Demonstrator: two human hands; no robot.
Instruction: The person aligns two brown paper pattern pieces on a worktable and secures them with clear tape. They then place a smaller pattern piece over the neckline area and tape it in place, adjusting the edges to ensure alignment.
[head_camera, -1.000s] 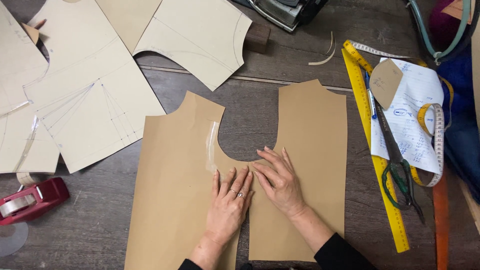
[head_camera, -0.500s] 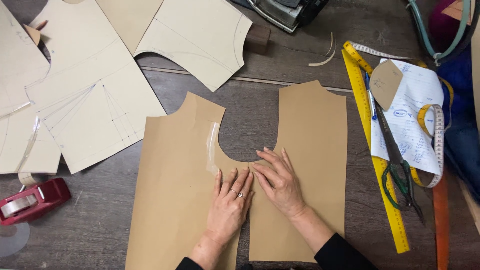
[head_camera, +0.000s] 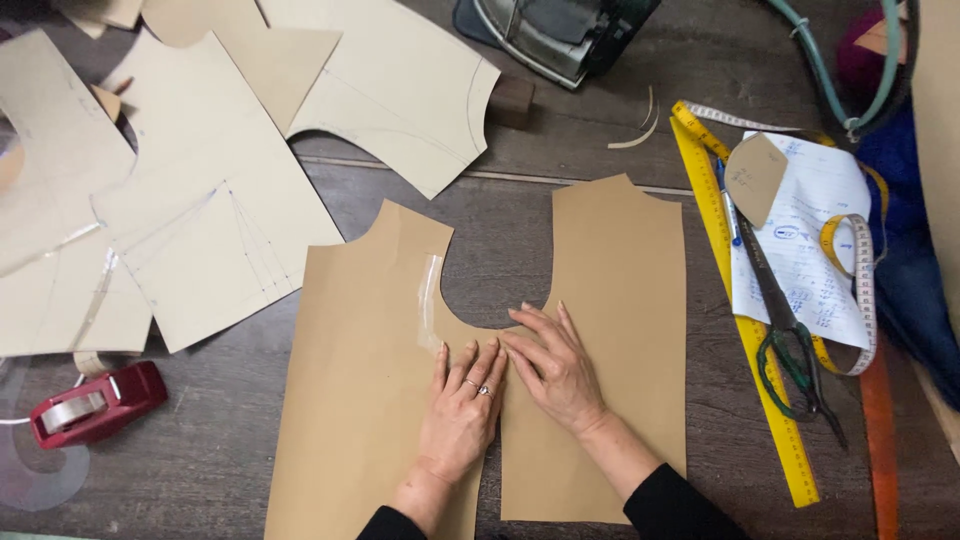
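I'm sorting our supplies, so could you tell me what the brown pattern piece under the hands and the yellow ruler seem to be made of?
Brown pattern piece: likely kraft paper or thin card, matte, flat, cleanly cut. Yellow ruler: probably plastic or painted metal, smooth with slight sheen; unclear which.

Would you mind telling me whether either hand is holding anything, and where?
Nothing is gripped. The left hand and right hand lie flat, fingers spread, pressing the brown paper bodice-shaped pattern piece near the bottom of its curved neckline.
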